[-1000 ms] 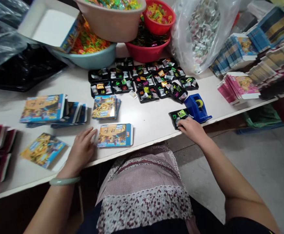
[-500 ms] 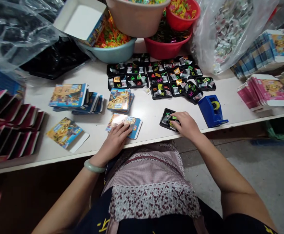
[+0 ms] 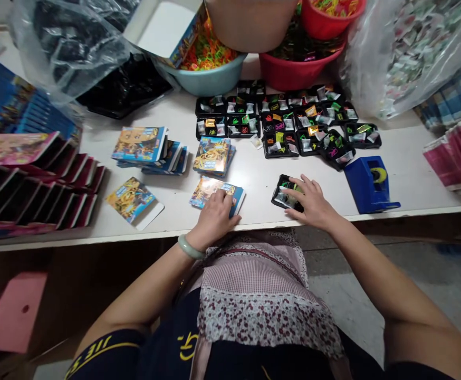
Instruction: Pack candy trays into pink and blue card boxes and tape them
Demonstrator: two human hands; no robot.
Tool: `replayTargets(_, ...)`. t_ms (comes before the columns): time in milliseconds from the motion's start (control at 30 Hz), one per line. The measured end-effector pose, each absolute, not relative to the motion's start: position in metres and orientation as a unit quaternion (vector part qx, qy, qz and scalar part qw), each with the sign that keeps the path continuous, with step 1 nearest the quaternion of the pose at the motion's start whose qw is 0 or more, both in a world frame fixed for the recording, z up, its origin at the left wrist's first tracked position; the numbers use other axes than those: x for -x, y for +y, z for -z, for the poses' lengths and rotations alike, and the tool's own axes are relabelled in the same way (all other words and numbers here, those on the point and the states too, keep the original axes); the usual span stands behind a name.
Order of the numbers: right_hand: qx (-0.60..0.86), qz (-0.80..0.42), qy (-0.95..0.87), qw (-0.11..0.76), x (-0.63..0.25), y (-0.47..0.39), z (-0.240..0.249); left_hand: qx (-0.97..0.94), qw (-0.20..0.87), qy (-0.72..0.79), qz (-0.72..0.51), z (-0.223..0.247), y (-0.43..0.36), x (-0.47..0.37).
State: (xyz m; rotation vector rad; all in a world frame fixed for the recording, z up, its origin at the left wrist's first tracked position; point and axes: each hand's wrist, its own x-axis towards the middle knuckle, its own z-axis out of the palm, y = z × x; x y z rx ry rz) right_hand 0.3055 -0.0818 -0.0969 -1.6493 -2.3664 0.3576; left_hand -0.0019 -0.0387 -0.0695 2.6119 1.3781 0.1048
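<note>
My left hand (image 3: 215, 217) rests on a flat blue and yellow box (image 3: 204, 191) near the table's front edge, its fingers bent over the box's right part. Over a small black tray (image 3: 278, 196) lies my right hand (image 3: 310, 202), fingers spread across its right side. Small packets and green pieces show inside that tray. Behind my left hand stands a short stack of blue boxes (image 3: 211, 154). A single box with an open white flap (image 3: 132, 202) lies to the left. Several filled black trays (image 3: 278, 123) stand together farther back.
A blue tape dispenser (image 3: 367, 184) stands right of my right hand. Tubs, including a light blue one (image 3: 210, 76) and a red one (image 3: 299, 71), line the back. Pink boxes (image 3: 36, 198) stand at left. A clear bag of packets (image 3: 416, 53) is at back right.
The view has shifted, so the table items appear farther right. My left hand's fingers have bent and its thumb now shows at the box's front edge. My right hand's fingers have spread over the tray.
</note>
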Motion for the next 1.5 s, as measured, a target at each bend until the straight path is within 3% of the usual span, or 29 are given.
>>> replayTargets(200, 0.556, -0.118, -0.815, 0.112, -0.31, -0.077, 0.101, -0.892, 0.099, 0.439, -0.043, 0.064, -0.042, -0.002)
replayTargets(500, 0.482, -0.187, -0.84, 0.166, -0.294, -0.067, 0.088, -0.805, 0.373, 0.401, -0.227, 0.05, -0.03, 0.013)
replayTargets(667, 0.364, -0.215, -0.883, 0.202, -0.255, -0.06, 0.07, -0.764, 0.435, 0.401, -0.257, 0.047, -0.023, 0.012)
replayTargets(833, 0.382, -0.2, -0.879, 0.203, -0.239, -0.052, 0.081, -0.743, 0.481, 0.391, -0.252, 0.05, -0.022, 0.008)
replayTargets(1133, 0.476, -0.167, -0.842, 0.192, -0.209, -0.056, 0.109, -0.732, 0.468, 0.42, -0.261, 0.076, -0.016, -0.009)
replayTargets(1500, 0.471, -0.092, -0.863, 0.158, -0.231, -0.079, 0.096, -0.749, 0.447, 0.415, -0.26, 0.084, -0.023, -0.014)
